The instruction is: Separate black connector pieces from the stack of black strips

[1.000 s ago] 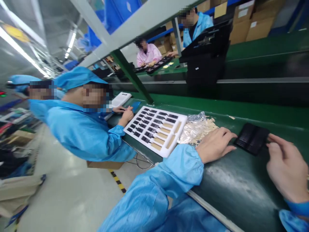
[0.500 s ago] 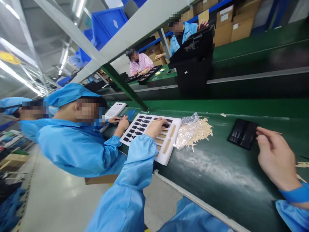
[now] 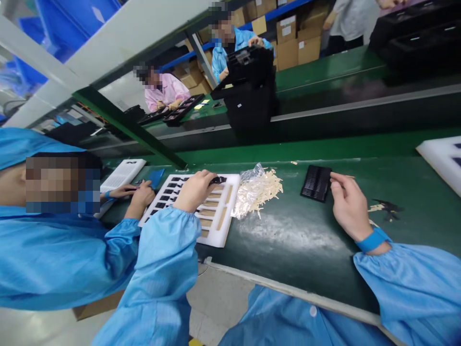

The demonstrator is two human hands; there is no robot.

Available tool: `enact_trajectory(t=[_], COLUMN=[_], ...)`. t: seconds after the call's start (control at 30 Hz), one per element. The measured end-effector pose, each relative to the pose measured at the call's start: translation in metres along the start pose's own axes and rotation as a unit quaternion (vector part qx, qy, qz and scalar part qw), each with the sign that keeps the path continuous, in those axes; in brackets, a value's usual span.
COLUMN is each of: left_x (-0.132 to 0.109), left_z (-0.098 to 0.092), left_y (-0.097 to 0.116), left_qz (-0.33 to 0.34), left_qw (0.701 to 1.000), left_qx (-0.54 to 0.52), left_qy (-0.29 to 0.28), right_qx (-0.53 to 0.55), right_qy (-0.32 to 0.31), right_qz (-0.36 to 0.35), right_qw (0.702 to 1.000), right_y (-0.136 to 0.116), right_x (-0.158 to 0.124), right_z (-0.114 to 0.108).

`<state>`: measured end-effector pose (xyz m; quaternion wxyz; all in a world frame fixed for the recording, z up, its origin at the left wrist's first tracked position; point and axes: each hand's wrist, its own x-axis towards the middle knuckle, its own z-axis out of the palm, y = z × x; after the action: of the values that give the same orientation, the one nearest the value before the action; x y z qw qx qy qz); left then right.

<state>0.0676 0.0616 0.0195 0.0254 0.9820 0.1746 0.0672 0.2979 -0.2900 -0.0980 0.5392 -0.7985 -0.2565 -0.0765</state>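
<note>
Moved: left hand, from black plate to tray, centre-left
Left grip: fingers bunched; I can't tell what's held
Right hand: pinches black plate
Handling: probably light, stiff; edge-hold

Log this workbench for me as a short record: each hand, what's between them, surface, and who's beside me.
Left hand: over white foam tray, fingers at a black part; grip unclear
Right hand: fingers pinching the edge of a black ribbed piece
Between: clear plastic bag, tan pieces
Surface: green workbench
Beside: co-worker in blue, left
</note>
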Motion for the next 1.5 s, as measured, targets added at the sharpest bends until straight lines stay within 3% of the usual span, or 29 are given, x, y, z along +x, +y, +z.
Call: enact_trajectory(t=[0.07,0.13,0.2,0.3,0.4,0.53,0.7,0.9,1.07,1.2,1.3,1.4,1.5], left_x=[-0.006,-0.010,-0.010,-0.004,0.006,0.008,0.004,-0.015,-0.032,-0.011,0.007,0.009,0.004], left_z=[-0.006,0.002,0.020,0.058,0.092,0.114,0.113,0.109,0.103,0.106,0.112,0.116,0.116], left_y=[0.030,0.069,0.111,0.163,0.188,0.185,0.182,0.208,0.229,0.230,0.224,0.216,0.205], left_qz=[0.034,0.106,0.176,0.192,0.178,0.187,0.200,0.181,0.276,0.291,0.338,0.321,0.263], left_qw=[0.999,0.987,0.958,0.913,0.871,0.888,0.898,0.957,0.932,0.926,0.904,0.905,0.923], left_qx=[-0.030,-0.118,-0.226,-0.353,-0.453,-0.417,-0.390,-0.227,-0.236,-0.238,-0.255,-0.265,-0.271], left_qy=[0.005,-0.007,-0.033,-0.067,-0.066,-0.047,-0.022,-0.019,-0.015,-0.026,-0.064,-0.086,-0.069], right_qx=[0.002,0.001,-0.002,-0.001,0.013,0.023,0.029,0.029,0.031,0.021,0.015,0.017,0.022], right_qy=[-0.002,0.001,0.005,0.006,0.001,0.002,-0.002,0.003,0.002,0.013,0.013,0.016,0.008], right_qz=[-0.001,-0.006,-0.012,-0.019,-0.015,-0.012,-0.013,-0.011,-0.012,-0.021,-0.023,-0.022,-0.023], right_qw=[1.000,1.000,1.000,1.000,1.000,1.000,0.999,1.000,0.999,0.999,1.000,0.999,0.999], right_y=[-0.001,-0.001,-0.001,-0.001,-0.001,-0.003,-0.004,-0.004,-0.002,0.000,0.000,-0.001,-0.003], right_x=[0.000,0.000,0.000,0.001,0.001,0.000,-0.001,0.000,0.000,0.000,0.001,0.000,0.000], right_z=[0.000,0.000,0.000,0.000,0.000,0.002,0.003,0.002,0.001,0.001,0.001,0.001,0.001])
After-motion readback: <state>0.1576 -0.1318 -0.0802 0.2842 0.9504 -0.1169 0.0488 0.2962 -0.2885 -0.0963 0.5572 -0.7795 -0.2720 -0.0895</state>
